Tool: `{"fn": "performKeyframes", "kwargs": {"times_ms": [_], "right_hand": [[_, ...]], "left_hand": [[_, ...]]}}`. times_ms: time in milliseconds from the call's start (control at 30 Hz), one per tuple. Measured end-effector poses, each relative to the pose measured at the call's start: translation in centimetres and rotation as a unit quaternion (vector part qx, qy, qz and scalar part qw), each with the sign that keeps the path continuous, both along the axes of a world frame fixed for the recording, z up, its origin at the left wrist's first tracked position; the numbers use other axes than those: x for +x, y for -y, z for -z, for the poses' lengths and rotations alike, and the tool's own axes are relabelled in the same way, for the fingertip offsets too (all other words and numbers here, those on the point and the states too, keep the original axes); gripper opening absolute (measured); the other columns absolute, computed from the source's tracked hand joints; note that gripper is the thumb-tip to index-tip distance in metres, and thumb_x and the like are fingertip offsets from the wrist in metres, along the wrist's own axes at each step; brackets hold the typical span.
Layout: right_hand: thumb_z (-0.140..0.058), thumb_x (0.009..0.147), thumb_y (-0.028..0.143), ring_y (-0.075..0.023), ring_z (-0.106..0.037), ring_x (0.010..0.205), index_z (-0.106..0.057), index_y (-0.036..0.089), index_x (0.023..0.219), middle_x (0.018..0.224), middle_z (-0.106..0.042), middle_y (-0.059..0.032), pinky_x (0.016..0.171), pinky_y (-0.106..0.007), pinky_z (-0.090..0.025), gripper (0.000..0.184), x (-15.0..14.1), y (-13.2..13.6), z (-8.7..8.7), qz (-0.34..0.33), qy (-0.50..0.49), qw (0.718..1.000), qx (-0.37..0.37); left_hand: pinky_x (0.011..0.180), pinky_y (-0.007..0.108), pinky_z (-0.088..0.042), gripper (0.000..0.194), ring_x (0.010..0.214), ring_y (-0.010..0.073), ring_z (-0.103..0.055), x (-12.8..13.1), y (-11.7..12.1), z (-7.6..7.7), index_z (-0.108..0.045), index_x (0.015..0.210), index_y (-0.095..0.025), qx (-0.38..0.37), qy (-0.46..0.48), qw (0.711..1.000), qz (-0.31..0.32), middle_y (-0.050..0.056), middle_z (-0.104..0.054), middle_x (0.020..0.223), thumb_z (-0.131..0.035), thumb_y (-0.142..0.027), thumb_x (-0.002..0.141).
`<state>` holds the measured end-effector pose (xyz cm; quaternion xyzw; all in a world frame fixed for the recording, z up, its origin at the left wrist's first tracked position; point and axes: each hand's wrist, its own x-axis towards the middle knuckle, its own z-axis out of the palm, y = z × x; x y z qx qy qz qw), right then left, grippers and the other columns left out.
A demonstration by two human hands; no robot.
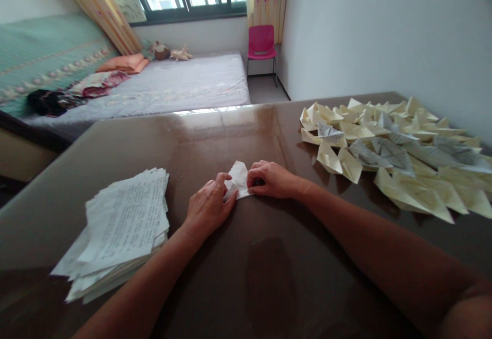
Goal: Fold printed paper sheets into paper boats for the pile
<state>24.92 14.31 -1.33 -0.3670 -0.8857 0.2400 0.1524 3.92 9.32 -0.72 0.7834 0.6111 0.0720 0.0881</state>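
A small folded piece of white paper (240,176) lies on the brown table between my two hands. My left hand (210,200) grips its left edge, the thumb and forefinger closed on the paper. On the other side, my right hand (271,179) pinches the right edge between thumb and curled fingers. The paper's upper part rises to a blunt point, and a fold runs along its lower edge. My fingertips hide parts of both sides.
A stack of handwritten sheets (125,221) lies to the left. Many folded paper boats (357,131), cream and printed white, crowd the right side of the glossy table (215,139). Beyond the table are a bed (200,83), a pink chair (262,42) and a window.
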Motion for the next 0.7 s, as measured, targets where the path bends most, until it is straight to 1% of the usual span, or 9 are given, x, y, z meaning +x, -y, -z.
{"fn": "performKeyframes", "kwargs": {"times_ms": [200,267,333,400,467,567,633,700], "right_hand": [[-0.065,0.08,0.027,-0.015,-0.054,0.084,-0.068,0.019,0.082,0.086,-0.061,-0.0029,0.077,-0.025,-0.038,0.008,0.0,0.0,0.0,-0.005,-0.001,1.0,0.007],[-0.065,0.081,0.026,-0.0149,-0.054,0.084,-0.068,0.019,0.082,0.086,-0.061,-0.0029,0.077,-0.025,-0.038,0.008,0.0,0.1,-0.1,-0.004,0.001,1.0,0.007],[-0.065,0.081,0.026,-0.0149,-0.054,0.084,-0.068,0.019,0.082,0.086,-0.061,-0.0029,0.076,-0.025,-0.038,0.008,-0.1,0.1,0.0,-0.002,0.004,1.0,0.006],[-0.065,0.08,0.025,-0.0149,-0.054,0.084,-0.068,0.019,0.083,0.086,-0.061,-0.0028,0.076,-0.024,-0.038,0.007,-0.1,0.1,0.0,0.0,0.007,1.0,0.007],[-0.065,0.081,0.025,-0.0151,-0.054,0.084,-0.069,0.02,0.084,0.086,-0.061,-0.0028,0.075,-0.024,-0.038,0.007,-0.1,0.1,0.1,0.002,0.009,1.0,0.011],[-0.065,0.083,0.028,-0.0157,-0.055,0.085,-0.069,0.021,0.086,0.088,-0.062,-0.0034,0.075,-0.025,-0.038,0.009,-0.1,0.2,-0.1,0.004,0.018,0.999,0.026],[-0.063,0.085,0.029,-0.0166,-0.056,0.085,-0.069,0.02,0.088,0.089,-0.063,-0.0047,0.075,-0.026,-0.038,0.011,-0.3,0.7,-0.8,0.007,0.051,0.998,0.048],[-0.059,0.088,0.027,-0.0183,-0.057,0.085,-0.069,0.019,0.09,0.091,-0.065,-0.0068,0.075,-0.028,-0.038,0.013,-0.7,1.7,-1.8,0.006,0.116,0.99,0.084]], "left_hand": [[0.062,0.027,-0.04,0.031,0.077,0.0185,-0.06,0.0,0.2,0.3,-0.048,0.117,-0.026,0.023,-0.005,1.0,0.009,0.0,-0.063,0.084,-0.045,-0.043,0.091],[0.064,0.027,-0.042,0.032,0.083,0.0195,-0.06,0.1,0.3,0.4,-0.049,0.12,-0.026,0.038,-0.013,0.999,0.02,0.002,-0.064,0.09,-0.044,-0.042,0.092],[0.068,0.029,-0.045,0.036,0.094,0.0215,-0.058,0.0,0.4,0.4,-0.049,0.125,-0.026,0.069,-0.025,0.997,0.034,0.005,-0.063,0.101,-0.044,-0.041,0.093],[0.076,0.032,-0.047,0.038,0.107,0.0238,-0.053,-0.1,0.4,0.6,-0.05,0.128,-0.027,0.113,-0.032,0.991,0.068,0.006,-0.061,0.115,-0.046,-0.039,0.093],[0.086,0.036,-0.045,0.035,0.116,0.0252,-0.047,-0.2,0.4,0.8,-0.053,0.128,-0.029,0.148,-0.039,0.98,0.129,0.005,-0.058,0.126,-0.047,-0.033,0.094],[0.091,0.038,-0.043,0.033,0.12,0.0244,-0.046,-0.2,0.6,1.0,-0.058,0.125,-0.028,0.155,-0.054,0.963,0.214,0.003,-0.06,0.128,-0.046,-0.022,0.094],[0.092,0.037,-0.043,0.035,0.12,0.0234,-0.048,-0.1,0.9,0.9,-0.057,0.126,-0.024,0.143,-0.066,0.959,0.235,0.004,-0.06,0.129,-0.046,-0.018,0.094],[0.094,0.038,-0.042,0.037,0.121,0.0228,-0.049,0.0,1.4,0.8,-0.055,0.129,-0.022,0.132,-0.079,0.96,0.234,0.005,-0.058,0.133,-0.044,-0.016,0.094]]}}
